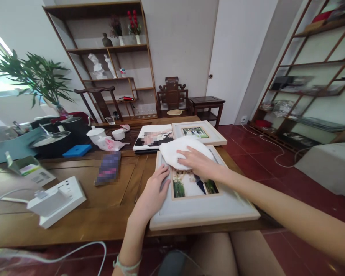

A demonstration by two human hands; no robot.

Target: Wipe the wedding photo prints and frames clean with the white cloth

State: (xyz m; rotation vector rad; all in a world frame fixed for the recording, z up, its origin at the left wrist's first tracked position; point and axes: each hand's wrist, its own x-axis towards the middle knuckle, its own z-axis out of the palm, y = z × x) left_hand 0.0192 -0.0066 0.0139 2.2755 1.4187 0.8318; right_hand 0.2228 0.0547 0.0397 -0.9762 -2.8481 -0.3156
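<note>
A pale wooden picture frame [201, 221] lies flat at the table's front edge, with a photo [195, 188] set in its wide light mat. My left hand [153, 193] holds the frame by its left side, fingers and thumb bent over the rim. On the upper part of the frame, my right hand [194, 161] is closed on a white cloth [176, 151], pressing it down. The cloth covers the photo's top and part of the frame's far side. Just behind lie a second framed photo [218, 136] and a white-edged photo panel [142, 138].
On the wooden table [112, 209] to the left are a white power strip [63, 201], a blurred dark packet [107, 168], a blue box [77, 150], a white teapot [96, 133] and a black pot [50, 143]. A white cable [60, 260] hangs over the front edge.
</note>
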